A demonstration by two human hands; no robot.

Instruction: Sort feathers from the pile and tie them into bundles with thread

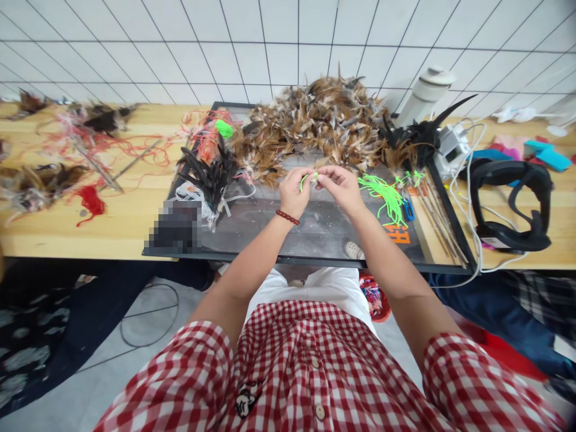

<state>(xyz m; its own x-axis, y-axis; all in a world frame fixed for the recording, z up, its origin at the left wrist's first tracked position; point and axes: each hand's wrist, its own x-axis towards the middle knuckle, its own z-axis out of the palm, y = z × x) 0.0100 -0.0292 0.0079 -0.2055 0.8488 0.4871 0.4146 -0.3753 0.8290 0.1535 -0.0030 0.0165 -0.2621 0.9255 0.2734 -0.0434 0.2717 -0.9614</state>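
My left hand (294, 193), with a dark red bead bracelet (288, 216) at its wrist, pinches a short bright green cord (303, 182). Close against it, my right hand (344, 187) has its fingers closed at the same spot, where the green cord and a small pale bit show between the fingertips. The exact grip is too small to make out. Both hands are above a dark tray (270, 234), in front of a big heap of brown feathers (319, 126). A bundle of green cords (384, 193) lies just right of my right hand.
Black feathers (209, 171) lie at the tray's left. Thin sticks (438, 216) lie along its right side. Beyond are a white charger (451, 150), cables, a black headset (513, 204) and a white bottle (425, 96). Red yarn (91, 201) and more feathers lie left. People sit on both sides.
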